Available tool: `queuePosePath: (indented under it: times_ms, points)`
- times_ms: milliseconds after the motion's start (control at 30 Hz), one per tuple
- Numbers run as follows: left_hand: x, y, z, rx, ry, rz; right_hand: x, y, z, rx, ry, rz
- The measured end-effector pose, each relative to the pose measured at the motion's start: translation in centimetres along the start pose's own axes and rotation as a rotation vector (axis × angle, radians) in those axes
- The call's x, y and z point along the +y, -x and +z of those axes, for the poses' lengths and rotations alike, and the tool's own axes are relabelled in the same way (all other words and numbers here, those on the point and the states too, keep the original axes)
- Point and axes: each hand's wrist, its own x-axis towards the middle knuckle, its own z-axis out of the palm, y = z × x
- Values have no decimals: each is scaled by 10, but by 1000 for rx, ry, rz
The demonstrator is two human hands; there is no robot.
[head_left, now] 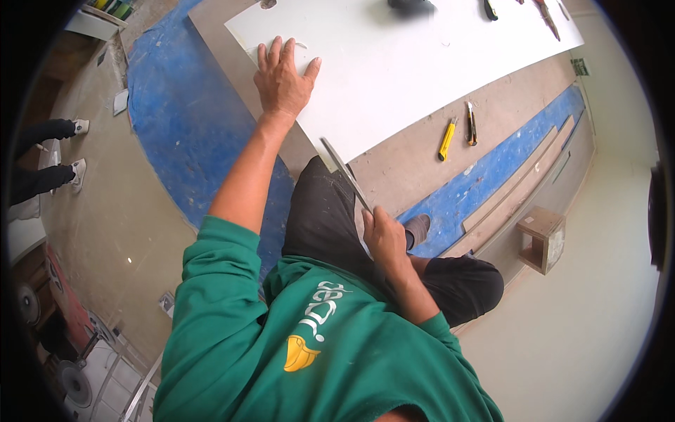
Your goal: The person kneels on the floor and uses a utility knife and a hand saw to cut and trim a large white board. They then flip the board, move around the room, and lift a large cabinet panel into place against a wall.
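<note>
A large white sheet [394, 77] lies on a brown board. My left hand [285, 81] rests flat on the sheet near its left edge, fingers spread and holding nothing. Lower down, my right hand [387, 240] is closed round one end of a long, narrow grey metal file [346, 172]. The handle end is hidden in my fist. The file slants up and left along the sheet's near corner, its upper part at the edge just above my knee; whether it touches the edge I cannot tell.
Yellow [447, 139] and black utility knives [471, 125] lie on the brown board [415, 144]. Pliers [548, 21] and a dark object [413, 6] sit on the sheet's far side. Blue sheeting [186, 105] covers floor; a wooden box [540, 240] stands right. Another person's legs [53, 179] show left.
</note>
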Motion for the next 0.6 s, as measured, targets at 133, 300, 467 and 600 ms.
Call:
queuePosePath:
  times_ms: [133, 300, 467, 600]
  points:
    - [-1, 3, 0, 12, -22, 37, -9, -72, -12, 117, -43, 76]
    - [-1, 2, -3, -7, -16, -13, -24, 0, -6, -112, -19, 100]
    - [4, -6, -4, -22, -23, 6, -21, -52, -25, -14, 32, 69]
    - [-2, 1, 0, -22, -28, -16, -30, -26, -15, -57, -17, 94]
